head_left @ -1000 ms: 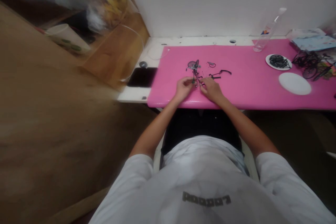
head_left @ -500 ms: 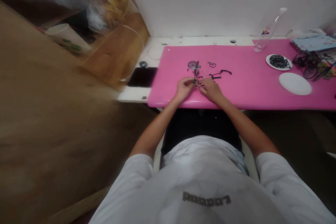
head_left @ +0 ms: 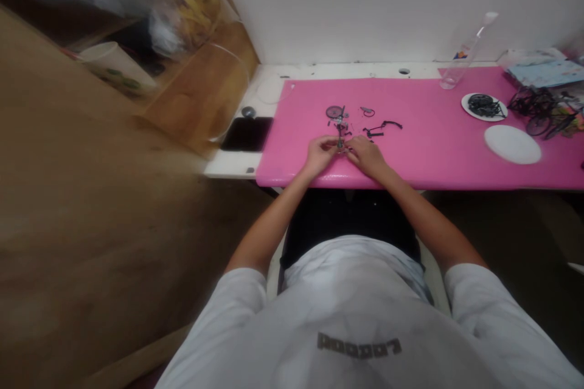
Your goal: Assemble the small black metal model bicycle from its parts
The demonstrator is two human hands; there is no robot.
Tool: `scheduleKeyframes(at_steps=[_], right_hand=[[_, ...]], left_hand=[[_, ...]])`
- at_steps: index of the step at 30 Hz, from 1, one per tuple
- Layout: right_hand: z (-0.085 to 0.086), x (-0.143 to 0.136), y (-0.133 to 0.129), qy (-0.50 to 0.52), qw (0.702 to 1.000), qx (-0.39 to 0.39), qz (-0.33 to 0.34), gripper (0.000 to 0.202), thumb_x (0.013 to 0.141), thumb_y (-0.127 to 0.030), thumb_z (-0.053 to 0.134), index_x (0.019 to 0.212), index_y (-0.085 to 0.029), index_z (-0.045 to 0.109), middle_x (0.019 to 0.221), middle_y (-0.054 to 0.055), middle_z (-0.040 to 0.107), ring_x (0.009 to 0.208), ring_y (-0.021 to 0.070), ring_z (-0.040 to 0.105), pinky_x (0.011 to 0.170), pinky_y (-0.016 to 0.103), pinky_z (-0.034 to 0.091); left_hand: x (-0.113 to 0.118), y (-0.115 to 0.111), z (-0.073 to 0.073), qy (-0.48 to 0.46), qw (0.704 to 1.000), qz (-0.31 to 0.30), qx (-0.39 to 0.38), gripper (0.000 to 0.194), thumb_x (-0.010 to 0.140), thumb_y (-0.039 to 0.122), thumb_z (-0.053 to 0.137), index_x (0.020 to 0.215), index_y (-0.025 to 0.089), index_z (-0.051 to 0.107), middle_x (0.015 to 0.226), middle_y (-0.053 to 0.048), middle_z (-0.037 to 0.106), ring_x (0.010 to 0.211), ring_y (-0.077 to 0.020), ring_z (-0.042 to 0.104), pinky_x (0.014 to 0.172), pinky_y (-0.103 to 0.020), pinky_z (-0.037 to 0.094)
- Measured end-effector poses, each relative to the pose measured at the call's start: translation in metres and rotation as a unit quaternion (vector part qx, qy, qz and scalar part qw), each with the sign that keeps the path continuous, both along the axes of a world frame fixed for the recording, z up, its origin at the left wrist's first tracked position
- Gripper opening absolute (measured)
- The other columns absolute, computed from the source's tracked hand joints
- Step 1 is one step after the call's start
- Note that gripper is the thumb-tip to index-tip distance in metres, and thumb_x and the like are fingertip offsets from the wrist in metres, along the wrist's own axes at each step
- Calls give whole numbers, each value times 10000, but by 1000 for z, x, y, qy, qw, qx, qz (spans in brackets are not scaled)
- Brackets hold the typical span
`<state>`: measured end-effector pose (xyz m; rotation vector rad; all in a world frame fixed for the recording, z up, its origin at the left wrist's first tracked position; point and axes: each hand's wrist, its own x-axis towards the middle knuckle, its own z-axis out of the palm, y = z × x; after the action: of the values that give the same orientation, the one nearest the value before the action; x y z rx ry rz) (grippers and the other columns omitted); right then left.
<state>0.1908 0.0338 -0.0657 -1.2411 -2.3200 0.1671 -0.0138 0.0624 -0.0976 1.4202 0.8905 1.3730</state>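
My left hand (head_left: 320, 155) and my right hand (head_left: 366, 157) meet near the front edge of the pink mat. Between their closed fingertips is a small dark toy bicycle part (head_left: 340, 143), with a thin upright section rising above the fingers. Its exact kind is too small to make out, and fingers partly hide it. Just beyond lies a toy bicycle wheel (head_left: 334, 112) with small pieces around it. A thin black frame piece (head_left: 376, 132) rests to the right of my right hand, and a small looped part (head_left: 367, 112) lies farther back.
On the right, a white plate (head_left: 502, 110) holds black parts, and a white lid or plate (head_left: 513, 144) lies nearer. Beside them stand dark toy bicycles (head_left: 538, 124). A clear bottle (head_left: 460, 64) is at the back. A black phone-like slab (head_left: 247, 134) lies left of the pink mat (head_left: 433, 158).
The small part between my fingertips has turned slightly, and its upper end has shifted down, showing more of the wheel behind. Both hands stay nearly in place.
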Motion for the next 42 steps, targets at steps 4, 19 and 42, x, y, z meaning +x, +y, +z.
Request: scheduleKeyframes(at_steps=[4,19,42], right_hand=[[-1,0,1,0,1000,2,4,266,1041,-227,586,1246,-190,752,1199,158,763,1137,327,634,892,413,535],[-4,-1,2,-14,1000,4,-3,248,1037,-223,598,1234,-179,741,1190,163,754,1120,324,633,846,395,524],[-2,-2,-1,-8,1000,4,-12,215,1031,-261,625,1194,-191,746,1162,159,757,1111,323,646,844,398,532]], left_hand=[[0,-1,1,7,1000,1,0,236,781,254,920,1004,186,883,1047,-100,865,920,-205,813,909,-374,674],[1,-1,2,40,999,0,18,190,818,183,858,1007,192,852,1006,-77,846,923,-190,788,892,-340,641],[1,-2,5,48,998,-14,33,99,806,161,820,892,190,779,919,-46,795,868,-166,743,840,-302,596]])
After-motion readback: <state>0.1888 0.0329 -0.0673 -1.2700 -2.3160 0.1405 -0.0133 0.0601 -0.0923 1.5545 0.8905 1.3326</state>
